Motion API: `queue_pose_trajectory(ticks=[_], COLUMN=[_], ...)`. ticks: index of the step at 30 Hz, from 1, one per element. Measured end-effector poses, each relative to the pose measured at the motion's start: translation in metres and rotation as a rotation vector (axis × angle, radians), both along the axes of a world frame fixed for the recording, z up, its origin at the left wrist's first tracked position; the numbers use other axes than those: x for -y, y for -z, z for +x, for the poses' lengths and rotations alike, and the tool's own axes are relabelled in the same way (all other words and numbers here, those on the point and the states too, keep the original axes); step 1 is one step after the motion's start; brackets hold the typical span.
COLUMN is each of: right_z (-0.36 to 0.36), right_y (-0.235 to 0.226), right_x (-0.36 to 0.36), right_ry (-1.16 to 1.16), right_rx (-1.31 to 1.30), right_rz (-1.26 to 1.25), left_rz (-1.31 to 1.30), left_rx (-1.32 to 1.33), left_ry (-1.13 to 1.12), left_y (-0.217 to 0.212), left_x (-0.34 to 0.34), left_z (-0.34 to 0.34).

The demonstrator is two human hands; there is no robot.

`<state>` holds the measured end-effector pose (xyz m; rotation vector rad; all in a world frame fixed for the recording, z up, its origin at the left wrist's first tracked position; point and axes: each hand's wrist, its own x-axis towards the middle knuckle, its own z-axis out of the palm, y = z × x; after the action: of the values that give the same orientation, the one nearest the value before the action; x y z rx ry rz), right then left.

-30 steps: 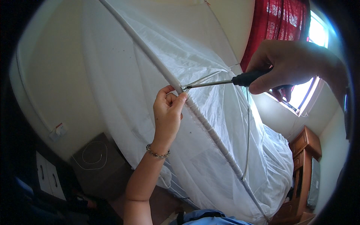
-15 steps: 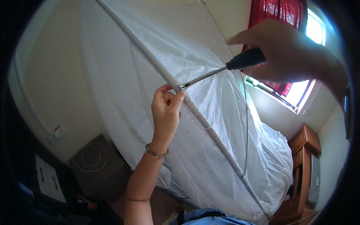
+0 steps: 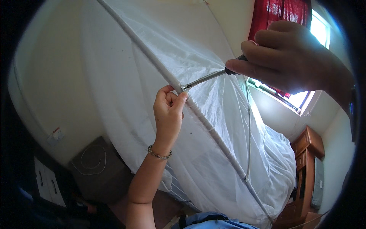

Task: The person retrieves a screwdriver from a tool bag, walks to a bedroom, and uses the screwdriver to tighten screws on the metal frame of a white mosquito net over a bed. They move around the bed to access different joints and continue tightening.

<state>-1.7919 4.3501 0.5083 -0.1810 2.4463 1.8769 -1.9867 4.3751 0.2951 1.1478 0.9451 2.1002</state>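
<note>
Behind the screwdriver [image 3: 206, 79]: netting [image 3: 228, 126], curtain [image 3: 280, 17], partly hidden window [image 3: 319, 29].

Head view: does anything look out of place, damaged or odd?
Nothing spilled or plainly broken shows. A small dark speck stands out on the pale netting, below the pole; whether stain or hole, I cannot tell. A pale cord lies loosely looped at lower left, looking untidy.
</note>
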Motion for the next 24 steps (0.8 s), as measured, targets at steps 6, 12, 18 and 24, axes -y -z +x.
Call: queue_pose_trajectory(ticks=[6, 12, 18, 24], right_z=[-0.015, -0.020, -0.014, -0.001], right_y=[-0.007, -0.010, -0.008, -0.001], right_x=[0.005, 0.008, -0.013, -0.005], right_ry=[0.715, 0.699, -0.309, 0.290], right_rx=[-0.437, -0.399, 0.079, -0.296], right_rz=[-0.583, -0.612, 0.221, -0.289], left_rz=[0.004, 0.012, 0.023, 0.022], left_rx=[0.011, -0.003, -0.008, -0.002], left_ry=[0.011, -0.006, 0.008, 0.018], left_y=[-0.001, 0.002, 0.003, 0.003], left_x=[0.001, -0.002, -0.001, 0.001], left_z=[0.001, -0.003, -0.002, -0.002])
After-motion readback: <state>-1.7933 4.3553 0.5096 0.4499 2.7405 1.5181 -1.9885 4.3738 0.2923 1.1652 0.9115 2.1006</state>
